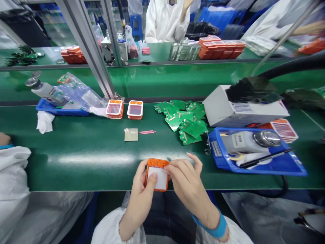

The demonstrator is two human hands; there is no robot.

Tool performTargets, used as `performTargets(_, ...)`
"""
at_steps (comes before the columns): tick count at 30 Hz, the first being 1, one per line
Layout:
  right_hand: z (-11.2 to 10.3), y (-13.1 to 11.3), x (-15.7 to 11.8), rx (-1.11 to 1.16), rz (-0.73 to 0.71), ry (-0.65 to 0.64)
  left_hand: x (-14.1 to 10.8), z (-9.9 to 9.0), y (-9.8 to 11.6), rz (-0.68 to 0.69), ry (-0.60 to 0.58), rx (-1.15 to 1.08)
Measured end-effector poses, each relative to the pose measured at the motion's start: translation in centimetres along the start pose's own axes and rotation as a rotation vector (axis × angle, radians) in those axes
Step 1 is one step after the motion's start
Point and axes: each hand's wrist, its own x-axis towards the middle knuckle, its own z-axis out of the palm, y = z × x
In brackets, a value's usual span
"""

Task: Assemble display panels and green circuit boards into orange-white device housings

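My left hand (143,189) holds a small orange plastic casing (150,162) at the table's front edge, thumb pressed on the pale screen area (161,181) inside it. Over the casing's upper right corner, my right hand (186,176) pinches with thumb and index finger at the end of a thin pink strip (158,167), which lies along the screen's top edge. The fingertips partly hide that strip. Beyond my hands lie several loose pink strips (147,132) and a flat beige square (131,134).
Green circuit boards (189,123) lie piled ahead. Two stacks of orange-and-white casings (135,110) stand at the back. On the right are a blue tray (256,167) with a bottle and pen, and a white box (218,106). A co-worker's sleeve (12,169) is at left.
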Motion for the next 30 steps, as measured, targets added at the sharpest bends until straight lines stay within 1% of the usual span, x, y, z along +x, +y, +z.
performTargets(5, 0.12, -0.29, -0.17, -0.023, -0.003, 0.033, -0.20, 0.03, -0.03, -0.005, -0.004, 0.001)
performTargets(14, -0.06, -0.49, -0.42, -0.077, -0.011, 0.059, -0.32, 0.12, -0.33, -0.021, 0.031, -0.022)
performTargets(22, -0.32, -0.86, -0.46, -0.131, -0.040, 0.036, -0.63, 0.28, -0.20, 0.023, -0.008, -0.038)
performTargets(30, -0.38, -0.97, -0.48, -0.139, -0.045, 0.025, -0.66, 0.25, -0.34, 0.005, 0.003, -0.031)
